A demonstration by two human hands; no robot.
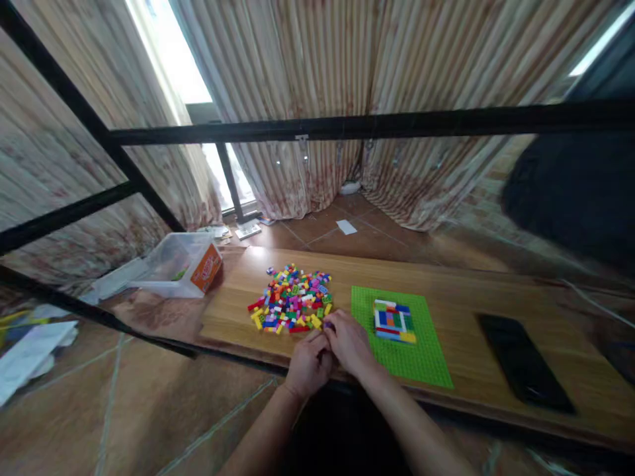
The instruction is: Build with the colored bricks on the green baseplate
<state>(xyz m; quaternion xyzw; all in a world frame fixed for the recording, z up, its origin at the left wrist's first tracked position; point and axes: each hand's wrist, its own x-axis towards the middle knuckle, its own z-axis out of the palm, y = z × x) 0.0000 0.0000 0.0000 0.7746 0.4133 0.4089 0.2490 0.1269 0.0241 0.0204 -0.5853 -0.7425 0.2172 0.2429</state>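
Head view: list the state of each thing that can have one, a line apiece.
Left hand: fingers curled, grip unclear
Right hand: fingers curled, grip unclear
Loose bricks: separate, spread in a heap
Green baseplate: lying flat
Brick build: assembled, on the baseplate
Clear bin: something green inside
Black flat object: lying flat
Curtains: hanging, gap at left

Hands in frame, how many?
2. The left hand is on the near side of the loose brick pile; the right hand is beside it, nearer the green baseplate. No other hand shows.
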